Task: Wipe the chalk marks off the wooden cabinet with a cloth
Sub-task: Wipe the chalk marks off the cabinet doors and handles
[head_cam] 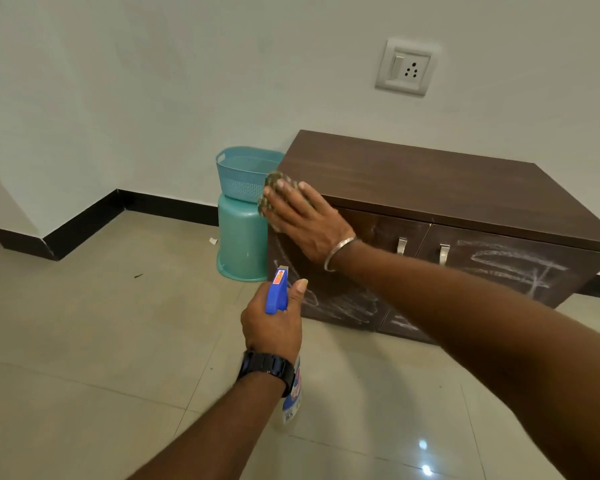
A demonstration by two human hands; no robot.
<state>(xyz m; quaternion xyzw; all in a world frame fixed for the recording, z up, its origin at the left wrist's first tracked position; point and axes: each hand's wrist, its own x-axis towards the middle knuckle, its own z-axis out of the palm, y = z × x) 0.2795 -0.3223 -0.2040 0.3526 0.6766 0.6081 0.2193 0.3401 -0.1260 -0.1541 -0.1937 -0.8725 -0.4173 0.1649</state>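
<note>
A low dark wooden cabinet (430, 188) stands against the wall, with white chalk marks (513, 265) scribbled across its two doors. My right hand (305, 223) lies flat with spread fingers at the cabinet's upper left front corner, pressing a greenish patterned cloth (274, 183) against the wood. Most of the cloth is hidden under the palm. My left hand (271, 323) is closed around a spray bottle (278, 289) with a blue trigger head, held in front of the left door and pointing at it.
A teal basket (239, 171) sits on an upturned teal bucket (239, 244) just left of the cabinet. Two metal handles (421, 249) sit where the doors meet. A wall socket (407, 67) is above. Tiled floor spreads to the left and front.
</note>
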